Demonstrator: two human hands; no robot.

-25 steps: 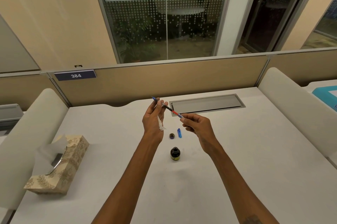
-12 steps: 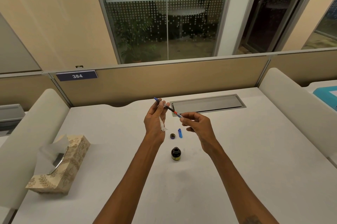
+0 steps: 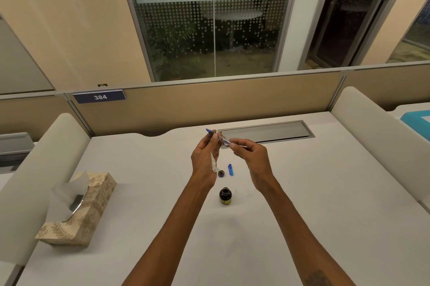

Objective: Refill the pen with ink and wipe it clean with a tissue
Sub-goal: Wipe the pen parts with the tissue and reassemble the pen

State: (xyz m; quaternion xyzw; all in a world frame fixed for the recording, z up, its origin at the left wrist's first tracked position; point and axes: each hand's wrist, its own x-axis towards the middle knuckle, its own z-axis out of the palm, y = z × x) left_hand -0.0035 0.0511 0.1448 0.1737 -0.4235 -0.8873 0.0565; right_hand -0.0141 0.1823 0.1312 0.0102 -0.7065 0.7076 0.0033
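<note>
- Pen (image 3: 221, 138) is up in the air beyond the bottle (image 3: 225, 196), above the table (image 3: 302, 192), spanning both hands.
- Its long axis slants from a blue end, up and left past the left hand (image 3: 204, 160), down to the right hand (image 3: 252, 157).
- Left hand pinches the barrel, and a tissue (image 3: 213, 163) strip hangs from its fingers; right hand pinches the nearer end.
- Likely step: wiping. The tissue hand is nearer the blue end, so the stroke should follow that slant.

Left hand (image 3: 203, 160), right hand (image 3: 252, 157) bare; forearms bare; dark tattoo (image 3: 318, 279), right forearm (image 3: 300, 223).
</note>
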